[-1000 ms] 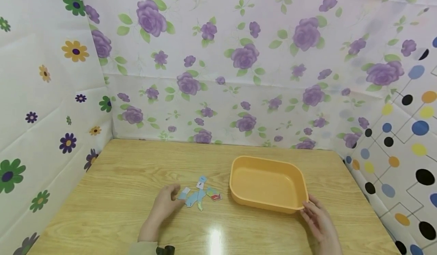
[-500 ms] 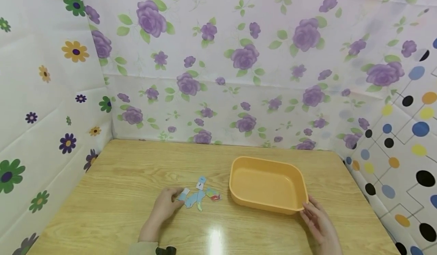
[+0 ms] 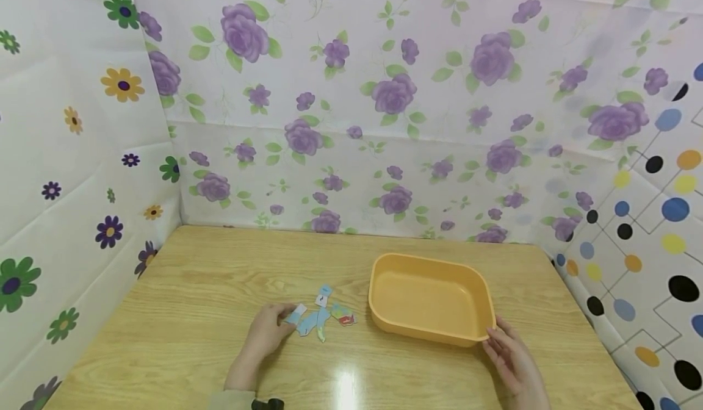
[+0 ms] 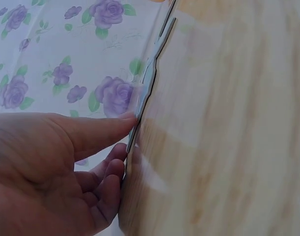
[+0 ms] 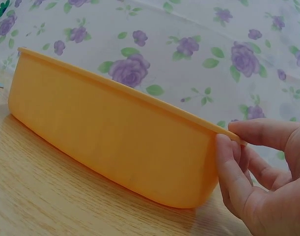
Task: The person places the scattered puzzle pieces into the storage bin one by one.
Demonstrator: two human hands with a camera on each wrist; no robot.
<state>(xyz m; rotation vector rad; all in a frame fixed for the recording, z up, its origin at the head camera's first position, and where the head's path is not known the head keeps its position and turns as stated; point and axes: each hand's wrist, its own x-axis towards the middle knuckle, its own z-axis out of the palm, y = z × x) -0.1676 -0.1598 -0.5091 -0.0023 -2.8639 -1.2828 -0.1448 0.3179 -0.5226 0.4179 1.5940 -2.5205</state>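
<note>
Flat puzzle pieces lie in a loose cluster on the wooden table. My left hand [image 3: 268,330] has its thumb and fingers at the leftmost piece, a light blue and white puzzle piece [image 3: 297,313]. In the left wrist view, the thumb [image 4: 108,130] lies on the piece's edge, with the curled fingers just below it. Right of that lie more blue pieces [image 3: 322,321] and a green and red one [image 3: 344,316]. My right hand [image 3: 513,358] grips the near right corner of an orange plastic tub [image 3: 423,334], thumb over the rim and fingers against the outer wall.
Inside the tub only its bare floor shows. Flower-patterned cloth [image 3: 357,172] hangs behind the wooden table [image 3: 219,263], with more printed cloth on both sides. A bright light reflection [image 3: 346,385] falls on the table's near part.
My left thumb and fingers have closed in on the leftmost puzzle piece from its left side. The right hand and the tub have stayed in place.
</note>
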